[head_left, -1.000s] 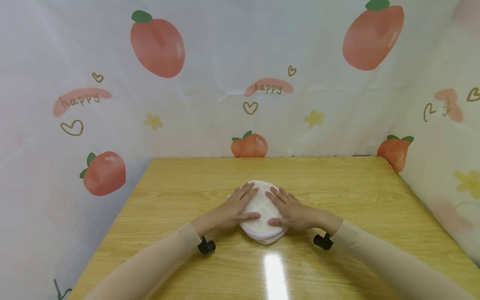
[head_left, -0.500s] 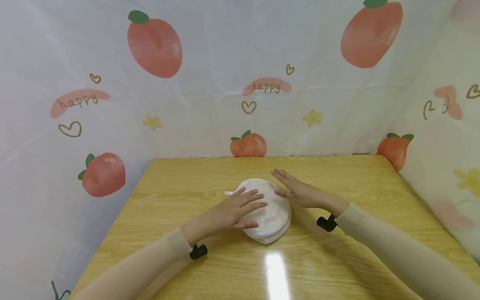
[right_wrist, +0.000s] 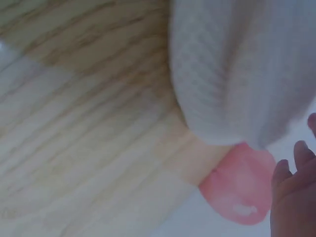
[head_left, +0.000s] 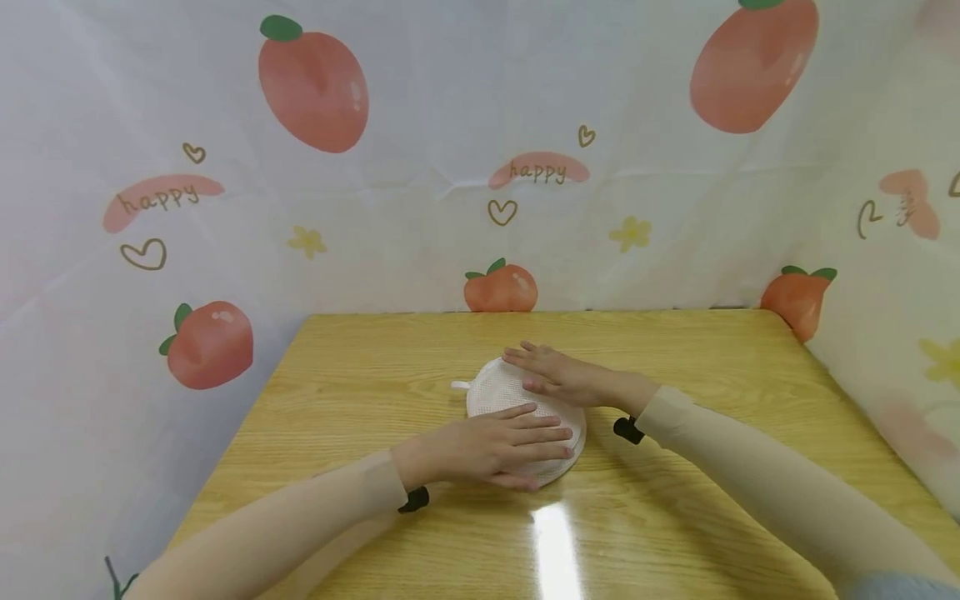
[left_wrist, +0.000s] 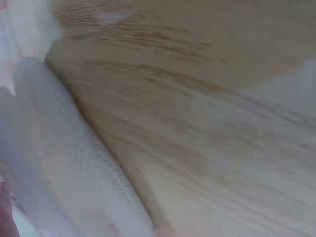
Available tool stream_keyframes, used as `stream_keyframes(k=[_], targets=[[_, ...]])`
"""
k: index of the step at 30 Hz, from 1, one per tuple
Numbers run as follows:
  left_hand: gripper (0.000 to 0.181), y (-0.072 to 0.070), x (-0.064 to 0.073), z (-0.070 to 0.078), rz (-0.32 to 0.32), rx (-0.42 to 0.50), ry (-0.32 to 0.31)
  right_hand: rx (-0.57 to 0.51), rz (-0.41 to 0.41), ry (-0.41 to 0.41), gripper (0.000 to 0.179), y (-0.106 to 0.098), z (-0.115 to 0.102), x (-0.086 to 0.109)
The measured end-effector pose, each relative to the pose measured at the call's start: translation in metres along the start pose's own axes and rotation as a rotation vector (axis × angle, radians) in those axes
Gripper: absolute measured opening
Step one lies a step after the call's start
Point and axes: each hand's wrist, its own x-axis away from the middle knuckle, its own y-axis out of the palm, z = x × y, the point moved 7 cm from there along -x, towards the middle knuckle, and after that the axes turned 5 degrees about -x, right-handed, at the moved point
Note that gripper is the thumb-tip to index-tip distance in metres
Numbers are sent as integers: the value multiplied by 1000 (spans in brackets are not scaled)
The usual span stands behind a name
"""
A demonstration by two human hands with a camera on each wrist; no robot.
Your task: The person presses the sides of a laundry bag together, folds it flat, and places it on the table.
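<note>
A round white mesh laundry bag [head_left: 489, 393] with a small loop at its far left lies on the wooden table [head_left: 360, 367]. My left hand [head_left: 491, 446] rests flat across its near part, fingers spread and pointing right. On the far right part lies my right hand [head_left: 564, 375], its fingers straight and pointing left. The left wrist view shows the mesh bag [left_wrist: 84, 153] side-on, with a fingertip [left_wrist: 6, 217] at the lower left. In the right wrist view the mesh bag [right_wrist: 212, 74] hangs blurred at the top, and my right hand's fingers [right_wrist: 296, 182] show at the right.
A white backdrop cloth [head_left: 412, 225] printed with peaches and "happy" stands behind the table and along both sides. A bright light reflection [head_left: 555, 550] shows on the tabletop near the front. Black wrist cameras [head_left: 628, 430] sit below both wrists.
Both hands lay side by side on the bag; the right lifted toward the back right, then came left over the bag's far part. The left hand slid right across the near part.
</note>
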Motion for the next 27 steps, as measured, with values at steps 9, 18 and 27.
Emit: stream_keyframes(k=[9,18,27], targets=[[60,18,4,5,-104,-46,41,71,-79,-44,59,18,11,-6],[62,23,-2,0,-92,41,58,1,-91,6,61,28,22,-1],[61,37,-7,4,-240,53,49,-26,-107,19,61,37,29,0]])
